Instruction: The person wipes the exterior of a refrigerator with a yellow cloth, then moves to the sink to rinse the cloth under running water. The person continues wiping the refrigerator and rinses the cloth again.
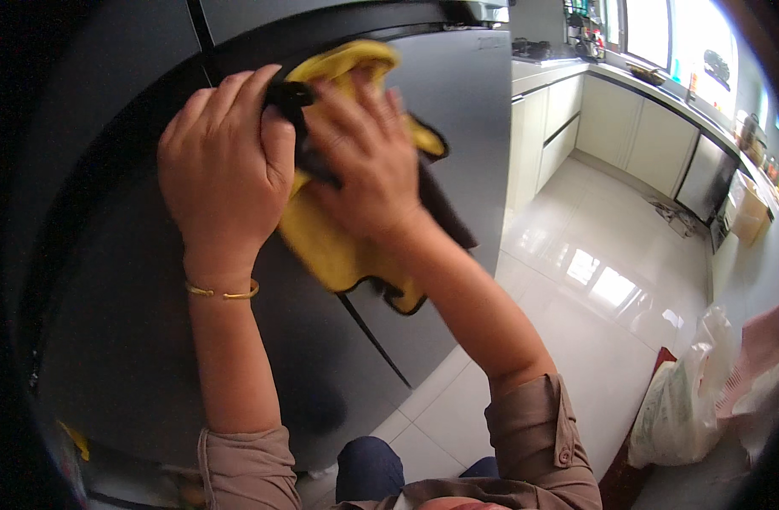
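A yellow cloth with black trim (pixel 322 239) lies against the dark grey refrigerator door (pixel 462 95), its lower part hanging loose. My right hand (pixel 370 159) presses the cloth onto the door, fingers spread and slightly blurred. Some of the cloth shows a dark side near the right wrist. Beside it, my left hand (pixel 227 146) rests at the upper part of the door with its fingers together. A black piece, perhaps cloth trim, shows between the left thumb and forefinger. The left fingertips are partly hidden, so their hold is unclear.
A dark recessed gap (pixel 338 41) runs above the door. On the right, white cabinets (pixel 606 121) carry a counter with a hob (pixel 533 51). Glossy tiles (pixel 555 287) cover the floor. A white plastic bag (pixel 676 408) stands at the lower right.
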### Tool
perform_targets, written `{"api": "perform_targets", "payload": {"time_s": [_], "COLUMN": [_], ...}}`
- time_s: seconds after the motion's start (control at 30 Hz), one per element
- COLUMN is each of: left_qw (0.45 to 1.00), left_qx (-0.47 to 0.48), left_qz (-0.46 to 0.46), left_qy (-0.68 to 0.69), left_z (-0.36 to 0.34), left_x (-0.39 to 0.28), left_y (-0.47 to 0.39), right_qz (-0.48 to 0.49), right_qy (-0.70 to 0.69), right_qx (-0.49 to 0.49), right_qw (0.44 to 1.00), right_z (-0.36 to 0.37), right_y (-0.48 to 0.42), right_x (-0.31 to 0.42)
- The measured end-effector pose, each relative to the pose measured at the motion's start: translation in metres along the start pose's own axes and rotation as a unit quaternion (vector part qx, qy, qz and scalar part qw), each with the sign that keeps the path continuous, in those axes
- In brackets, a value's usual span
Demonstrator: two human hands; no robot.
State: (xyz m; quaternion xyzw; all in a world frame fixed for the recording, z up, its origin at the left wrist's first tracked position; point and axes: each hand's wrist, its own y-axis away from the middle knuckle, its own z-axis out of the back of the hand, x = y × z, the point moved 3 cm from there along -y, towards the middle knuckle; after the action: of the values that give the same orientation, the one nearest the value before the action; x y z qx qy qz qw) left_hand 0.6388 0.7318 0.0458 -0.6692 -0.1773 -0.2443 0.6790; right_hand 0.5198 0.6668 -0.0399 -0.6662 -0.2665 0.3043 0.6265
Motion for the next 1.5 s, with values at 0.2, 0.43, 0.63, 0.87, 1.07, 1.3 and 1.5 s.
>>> {"api": "perform_targets", "payload": {"time_s": [0.2,0.43,0.63,0.87,1.07,1.3,1.5], "left_qw": [0.998,0.997,0.993,0.997,0.99,0.987,0.991], "left_qx": [0.053,0.06,0.093,0.048,0.097,0.128,0.105], "left_qz": [-0.007,0.016,0.02,0.042,-0.009,0.044,0.039], "left_qy": [-0.038,-0.041,-0.065,-0.048,-0.097,-0.086,-0.079], "left_z": [0.001,-0.014,-0.01,-0.014,-0.016,-0.013,-0.017], "left_x": [0.002,-0.004,0.001,-0.006,0.008,-0.003,-0.01], "left_y": [0.004,0.007,0.009,0.006,0.017,0.013,0.01], "right_qz": [-0.213,-0.499,-0.156,-0.004,-0.179,-0.495,-0.492], "right_qy": [0.021,-0.38,0.02,-0.054,0.009,0.069,-0.063], "right_qx": [-0.137,-0.248,0.08,0.06,-0.037,-0.136,-0.13], "right_qw": [0.967,0.738,0.984,0.997,0.983,0.855,0.858], "right_z": [0.011,0.017,-0.01,0.003,0.012,0.039,-0.009], "right_y": [0.036,0.154,0.121,0.121,0.133,0.244,0.288], "right_x": [-0.163,-0.274,0.026,0.04,-0.071,-0.241,-0.119]}}
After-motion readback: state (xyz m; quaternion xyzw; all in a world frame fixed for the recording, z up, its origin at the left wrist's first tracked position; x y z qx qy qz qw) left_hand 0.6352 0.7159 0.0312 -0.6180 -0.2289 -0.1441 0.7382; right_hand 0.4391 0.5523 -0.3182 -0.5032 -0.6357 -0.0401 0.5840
